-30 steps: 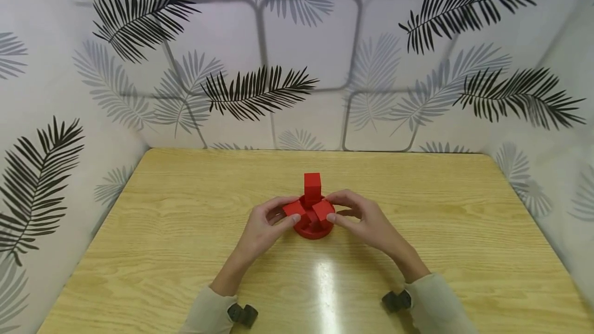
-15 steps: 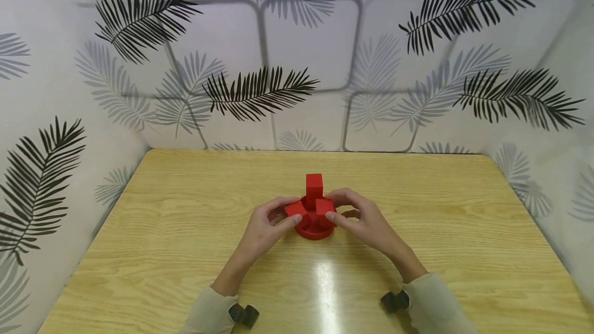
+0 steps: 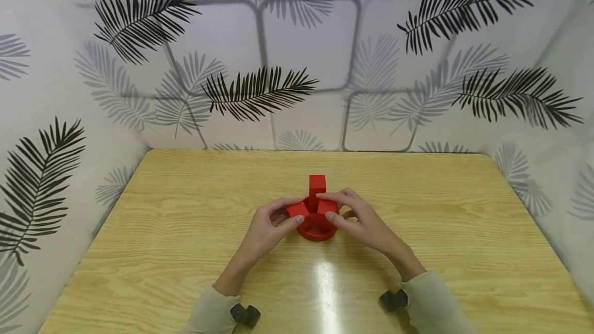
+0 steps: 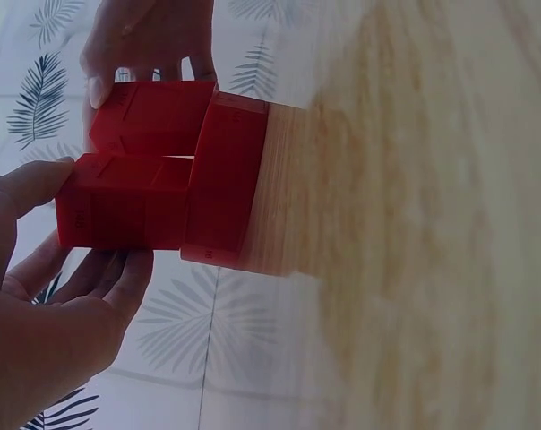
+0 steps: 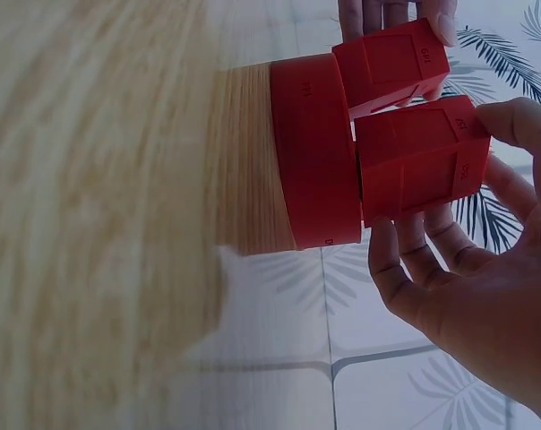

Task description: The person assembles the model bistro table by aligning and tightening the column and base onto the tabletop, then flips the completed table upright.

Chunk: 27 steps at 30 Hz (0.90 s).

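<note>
A red round base stands on the table, with three red rectangular blocks rising from it. My left hand pinches the upper end of the left block between thumb and fingers. On the other side, my right hand grips the right block, its thumb at the near side and a finger across the top. The third block stands upright at the back, with no hand gripping it. In the left wrist view the left block reaches down to the base. Raised marks show on the right block in the right wrist view.
The wood-grain table spreads around the base, with a bright reflection near its front. A wall covering with leaf prints rises behind and at both sides. Small black devices sit at both sleeve cuffs.
The base and blocks have shifted slightly to the right. The right block has turned, and a finger of my right hand now lies over its top. My left hand keeps its hold.
</note>
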Available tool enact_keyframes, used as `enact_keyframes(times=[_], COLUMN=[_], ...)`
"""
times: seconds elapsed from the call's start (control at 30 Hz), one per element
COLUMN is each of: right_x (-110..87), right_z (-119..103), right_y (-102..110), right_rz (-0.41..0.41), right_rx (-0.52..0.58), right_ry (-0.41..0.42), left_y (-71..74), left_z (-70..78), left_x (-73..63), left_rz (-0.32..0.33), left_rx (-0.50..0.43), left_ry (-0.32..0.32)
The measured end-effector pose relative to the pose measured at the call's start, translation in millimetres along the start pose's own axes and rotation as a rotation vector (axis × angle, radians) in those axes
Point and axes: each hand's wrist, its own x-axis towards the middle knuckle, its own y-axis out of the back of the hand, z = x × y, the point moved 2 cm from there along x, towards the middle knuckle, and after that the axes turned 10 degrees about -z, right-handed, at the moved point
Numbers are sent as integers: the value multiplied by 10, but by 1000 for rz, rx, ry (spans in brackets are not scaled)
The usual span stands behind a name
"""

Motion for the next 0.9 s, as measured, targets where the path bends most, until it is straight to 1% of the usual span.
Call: enact_keyframes(times=[0.23, 0.5, 0.6, 0.77, 0.9], right_x=[-4, -46, -45, -54, -63], right_z=[25, 21, 28, 65, 81], right_y=[9, 42, 51, 97, 130], right_rz=[47, 44, 72, 153, 168], right_rx=[-5, 27, 55, 75, 70], right_ry=[-44, -55, -72, -117, -130], left_y=[6, 2, -3, -1, 5], left_z=[-4, 2, 8, -3, -5], left_x=[-7, 0, -1, -2, -6], left_rz=[5, 7, 6, 10, 20], left_rx=[10, 21, 19, 20, 25], left_ry=[-2, 1, -2, 1, 10])
